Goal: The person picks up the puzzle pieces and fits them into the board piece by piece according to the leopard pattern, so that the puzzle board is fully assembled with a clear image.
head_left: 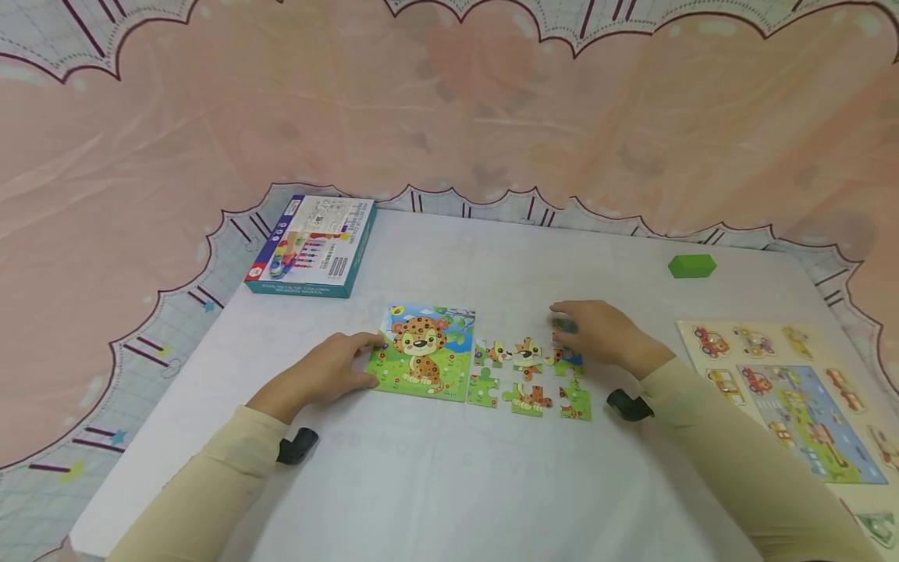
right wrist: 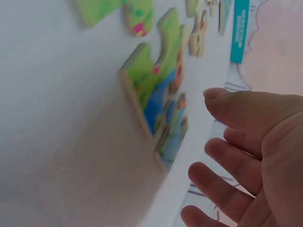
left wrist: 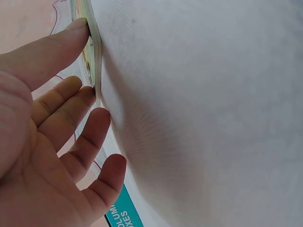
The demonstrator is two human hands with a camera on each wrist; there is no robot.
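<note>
In the head view, a square picture board [head_left: 421, 353] shows a spotted cub sitting on grass. The thumb and fingertips of my left hand [head_left: 319, 367] touch its left edge; the left wrist view shows the thumb on the board's rim and the other fingers loosely bent. Right of the board lie several loose jigsaw pieces, among them a green corner piece [head_left: 483, 388], a spotted body piece [head_left: 531, 400] and a face piece [head_left: 527, 353]. My right hand [head_left: 604, 336] hovers at the upper right pieces, partly covering a dark piece [head_left: 564, 324]. Its fingers are spread and hold nothing.
A flat teal-sided box [head_left: 312, 246] lies at the back left of the white table [head_left: 393, 484]. A green block [head_left: 691, 266] sits at the back right. At the right edge, a vehicle picture sheet [head_left: 801, 406] lies partly under the right sleeve [head_left: 737, 460].
</note>
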